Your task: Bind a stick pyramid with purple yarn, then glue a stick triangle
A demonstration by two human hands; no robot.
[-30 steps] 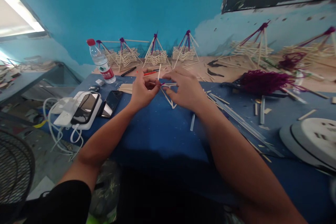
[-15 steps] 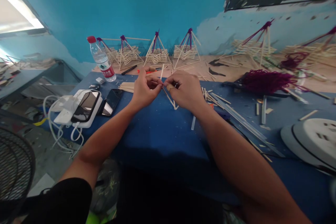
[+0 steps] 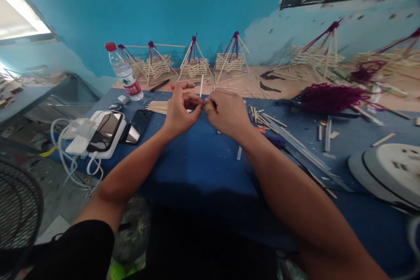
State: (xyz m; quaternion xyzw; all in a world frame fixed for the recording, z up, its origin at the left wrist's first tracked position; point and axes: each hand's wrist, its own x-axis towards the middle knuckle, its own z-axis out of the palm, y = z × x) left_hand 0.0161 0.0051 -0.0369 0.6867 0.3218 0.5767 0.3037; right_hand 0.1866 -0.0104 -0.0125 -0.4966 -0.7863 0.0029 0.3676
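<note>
Above the blue tabletop (image 3: 197,157), my left hand (image 3: 180,111) pinches with thumb and index finger, its other fingers curled loosely. My right hand (image 3: 228,111), back turned up, has its fingertips pressed close beside the left ones. A thin wooden stick (image 3: 201,86) rises from between the two hands, its lower end hidden by the fingers. Any joint at the fingertips is too small to make out. Left of my left hand lies a bundle of wooden sticks (image 3: 156,106). Short cut sticks (image 3: 259,118) are scattered beyond my right wrist.
Stick models with purple cord tops (image 3: 194,68) line the wall. On the left stand a water bottle (image 3: 127,78), a phone (image 3: 138,126) and a white power strip (image 3: 111,144) with cables. Rightward lie purple cord (image 3: 331,98), clear glue sticks (image 3: 295,148) and a round white socket unit (image 3: 390,175).
The V-shaped stick piece that showed below my hands is now mostly hidden behind my right hand, which has shifted slightly left. The whole view has moved a little. Both hands keep their pinch.
</note>
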